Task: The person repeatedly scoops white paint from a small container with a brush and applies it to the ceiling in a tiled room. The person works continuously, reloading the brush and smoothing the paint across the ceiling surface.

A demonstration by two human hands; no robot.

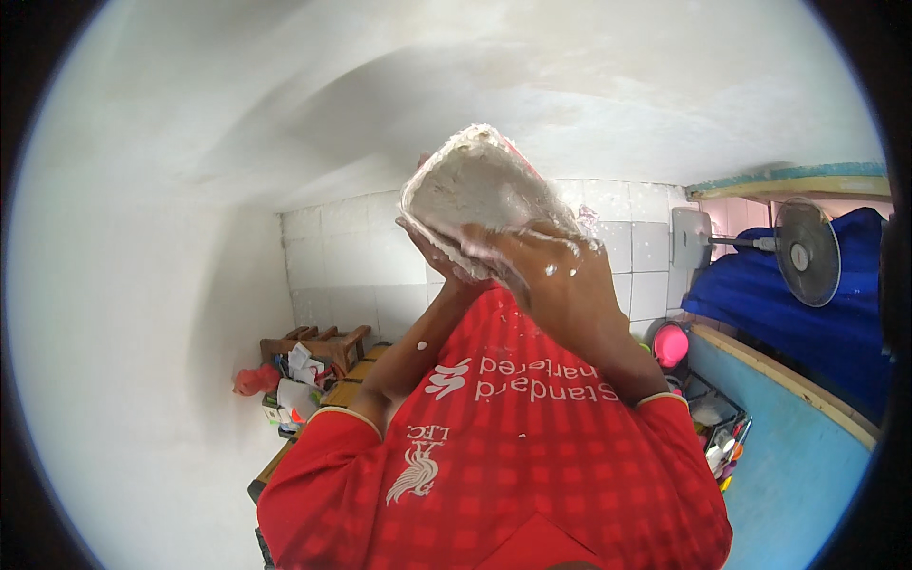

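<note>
My shirt (579, 451) is red with a darker check, white lettering (522, 380) and a white bird crest (414, 477). Pale trim (662, 397) edges its short sleeves (318, 475). White spatters dot my right hand (546, 271) and left forearm (404, 366).

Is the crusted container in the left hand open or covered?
Open: no lid covers the container; its pale, smeared interior shows.

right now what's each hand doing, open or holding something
Left hand: holding the paste-caked object from its side.
Right hand: over its near edge; open or closed cannot be told.
</note>
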